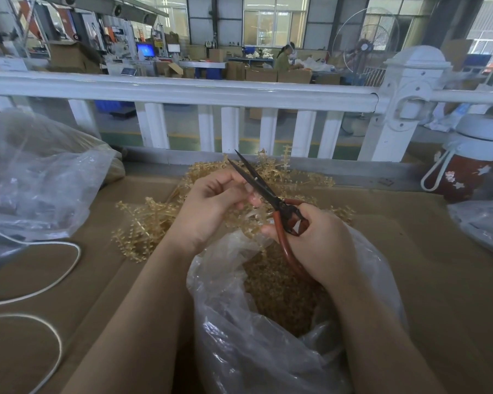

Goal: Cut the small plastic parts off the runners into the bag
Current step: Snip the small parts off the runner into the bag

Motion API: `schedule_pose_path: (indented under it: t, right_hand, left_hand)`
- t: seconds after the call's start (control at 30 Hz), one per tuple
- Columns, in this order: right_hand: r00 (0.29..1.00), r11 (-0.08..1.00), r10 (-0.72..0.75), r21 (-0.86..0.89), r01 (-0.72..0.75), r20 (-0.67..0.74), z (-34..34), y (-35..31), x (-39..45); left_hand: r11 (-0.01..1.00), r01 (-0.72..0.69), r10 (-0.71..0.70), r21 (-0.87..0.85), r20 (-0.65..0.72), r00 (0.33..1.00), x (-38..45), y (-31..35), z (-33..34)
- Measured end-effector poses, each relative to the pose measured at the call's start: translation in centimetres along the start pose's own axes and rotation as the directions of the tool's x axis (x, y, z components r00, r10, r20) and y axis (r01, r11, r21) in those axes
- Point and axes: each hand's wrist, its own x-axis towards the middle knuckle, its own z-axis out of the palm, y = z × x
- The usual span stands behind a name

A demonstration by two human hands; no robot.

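My right hand (316,243) grips the red handles of a pair of scissors (268,194), whose dark blades are slightly parted and point up and away. My left hand (211,206) is curled beside the blades and pinches something small and pale; it is too small to make out. Below both hands a clear plastic bag (239,322) stands open, and its inside is filled with small tan cut parts (279,288). A pile of tan plastic runners (151,220) with parts still on them lies on the cardboard behind and left of my hands.
The work surface is brown cardboard (97,280). A large clear bag (34,177) sits at the left, a white cord (54,268) loops at the front left. A red bottle with a white lid (467,169) stands at the right. A white railing (182,89) runs behind.
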Motion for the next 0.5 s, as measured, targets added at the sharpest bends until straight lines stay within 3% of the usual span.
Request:
schedule_pose_path:
  t: [0.5]
  right_hand:
    - [0.999, 0.999, -0.040, -0.020, 0.039, -0.029, -0.08, -0.01, 0.10]
  left_hand:
    - [1.000, 0.015, -0.015, -0.002, -0.044, 0.999, -0.07, 0.20, 0.01]
